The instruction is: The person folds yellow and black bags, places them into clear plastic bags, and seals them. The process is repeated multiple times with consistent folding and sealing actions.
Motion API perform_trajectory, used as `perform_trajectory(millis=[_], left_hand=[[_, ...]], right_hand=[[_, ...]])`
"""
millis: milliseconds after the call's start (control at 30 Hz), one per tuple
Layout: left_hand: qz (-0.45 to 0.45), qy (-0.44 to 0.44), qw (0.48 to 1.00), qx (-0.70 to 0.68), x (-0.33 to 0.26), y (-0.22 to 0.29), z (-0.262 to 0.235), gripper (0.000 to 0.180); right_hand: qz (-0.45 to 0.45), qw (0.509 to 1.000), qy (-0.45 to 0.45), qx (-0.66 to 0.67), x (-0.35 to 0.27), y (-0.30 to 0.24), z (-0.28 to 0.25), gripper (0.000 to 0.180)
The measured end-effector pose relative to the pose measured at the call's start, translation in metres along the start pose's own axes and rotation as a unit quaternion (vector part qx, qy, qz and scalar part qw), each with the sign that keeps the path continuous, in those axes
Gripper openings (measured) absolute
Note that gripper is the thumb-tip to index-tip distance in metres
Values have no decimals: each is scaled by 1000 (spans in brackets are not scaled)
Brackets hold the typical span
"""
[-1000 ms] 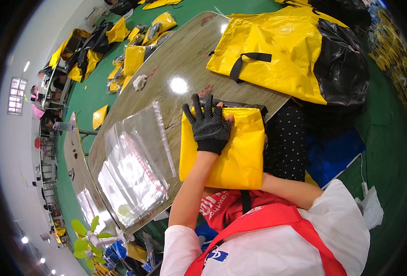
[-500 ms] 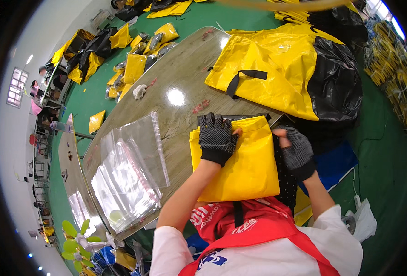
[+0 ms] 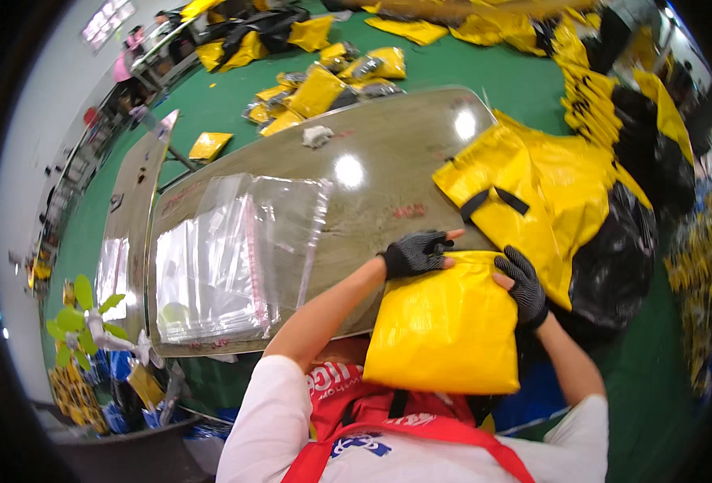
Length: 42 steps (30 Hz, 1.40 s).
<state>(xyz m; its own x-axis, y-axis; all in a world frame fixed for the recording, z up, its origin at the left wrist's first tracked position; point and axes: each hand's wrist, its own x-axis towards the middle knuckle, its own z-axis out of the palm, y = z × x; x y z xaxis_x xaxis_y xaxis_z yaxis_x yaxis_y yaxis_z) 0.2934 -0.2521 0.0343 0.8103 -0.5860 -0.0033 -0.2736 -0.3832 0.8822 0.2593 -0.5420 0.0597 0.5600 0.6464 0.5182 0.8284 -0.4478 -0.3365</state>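
Note:
A folded yellow bag (image 3: 446, 330) with a smooth, shiny face hangs in front of me at the table's near edge. My left hand (image 3: 415, 255), in a dark dotted glove with bare fingertips, grips its upper left edge with the thumb over the front. At the upper right corner my right hand (image 3: 525, 290), gloved alike, has its fingers bent around the bag. Right beyond them, a larger yellow and black bag (image 3: 545, 193) with a black strap (image 3: 494, 201) lies spread over the table's right end.
Clear plastic sleeves (image 3: 203, 282) cover the left part of the wood-look table (image 3: 380, 193). A crumpled white scrap (image 3: 317, 136) lies near its far edge. Packed yellow bundles (image 3: 316, 90) sit on the green floor beyond. A green-bladed fan (image 3: 82, 318) stands at lower left.
My left hand has slid from the top of the folded bag to its upper left edge. The right hand has come onto the upper right corner. The view has turned.

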Motion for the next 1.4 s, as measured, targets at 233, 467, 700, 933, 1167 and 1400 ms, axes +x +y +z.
perform_trajectory(millis=[233, 467, 700, 933, 1167, 1400], left_hand=[[-8, 409, 894, -182, -119, 22, 25, 82], [-314, 255, 911, -82, -115, -39, -5, 41], [-233, 445, 768, 398, -20, -164, -264, 42], [-199, 416, 844, 273, -98, -137, -206, 37], [-199, 282, 825, 447, -233, -95, -111, 40], [-98, 170, 900, 388, -223, -30, -32, 51]], right_hand=[[382, 661, 102, 637, 10, 12, 55, 21], [487, 562, -68, 665, 45, 1, 72, 52], [497, 511, -74, 698, 48, -1, 67, 53], [535, 505, -63, 674, 39, -4, 61, 46], [480, 541, -50, 689, 55, -16, 56, 57], [477, 544, -4, 690, 21, -44, 28, 53]])
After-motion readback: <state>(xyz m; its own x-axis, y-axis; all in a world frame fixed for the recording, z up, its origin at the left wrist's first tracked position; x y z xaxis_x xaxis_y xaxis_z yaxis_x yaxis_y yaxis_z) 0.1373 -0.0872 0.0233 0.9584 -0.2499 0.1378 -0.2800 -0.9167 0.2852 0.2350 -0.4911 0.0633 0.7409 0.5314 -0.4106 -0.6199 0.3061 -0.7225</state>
